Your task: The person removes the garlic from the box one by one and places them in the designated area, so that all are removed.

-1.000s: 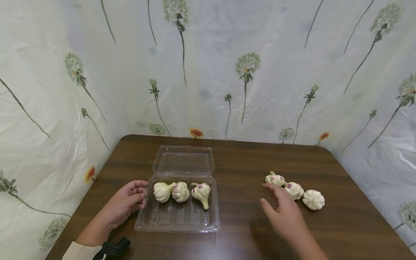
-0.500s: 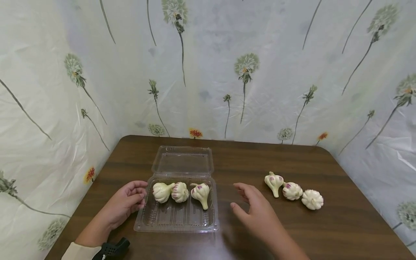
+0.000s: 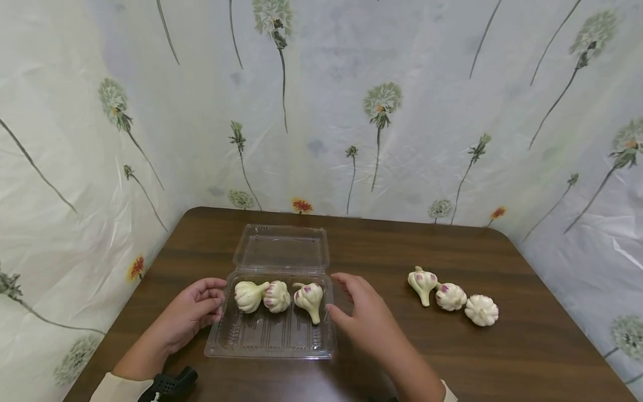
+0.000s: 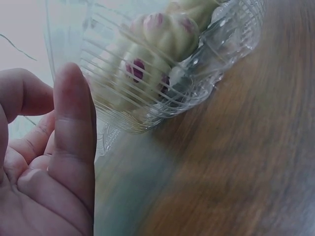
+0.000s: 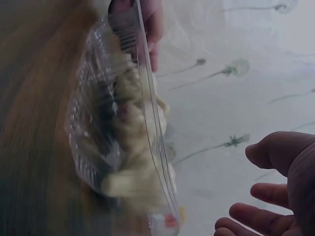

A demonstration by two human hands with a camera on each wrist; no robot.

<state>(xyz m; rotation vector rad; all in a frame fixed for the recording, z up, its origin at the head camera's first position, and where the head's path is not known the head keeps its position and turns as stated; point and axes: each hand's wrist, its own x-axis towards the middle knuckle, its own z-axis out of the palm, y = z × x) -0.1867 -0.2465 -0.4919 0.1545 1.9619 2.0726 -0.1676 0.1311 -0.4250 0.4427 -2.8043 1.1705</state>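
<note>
A clear plastic clamshell box (image 3: 271,353) lies with its lid (image 3: 282,245) folded back. Inside its tray, toward the hinge side, sit three garlic bulbs: a left garlic bulb (image 3: 248,297), a middle garlic bulb (image 3: 277,297) and a right garlic bulb (image 3: 308,297). My left hand (image 3: 193,312) is at the tray's left rim, fingers loosely bent; in the left wrist view the thumb (image 4: 74,128) overlaps the clear wall. At the right rim my right hand (image 3: 364,315) has thumb and fingers spread, holding nothing. The right wrist view shows these fingers (image 5: 261,216) apart from the box.
To the right on the brown wooden table (image 3: 382,245) lie three more garlic bulbs: one with its stem toward me (image 3: 422,282), a purple-streaked garlic bulb (image 3: 450,296) and a rounder garlic bulb (image 3: 482,310). Flower-printed sheeting (image 3: 311,111) rises behind the table.
My right hand has moved left, away from the loose garlic bulbs to the box's right rim. My left hand has stayed at the left rim, and the bulbs lie as before.
</note>
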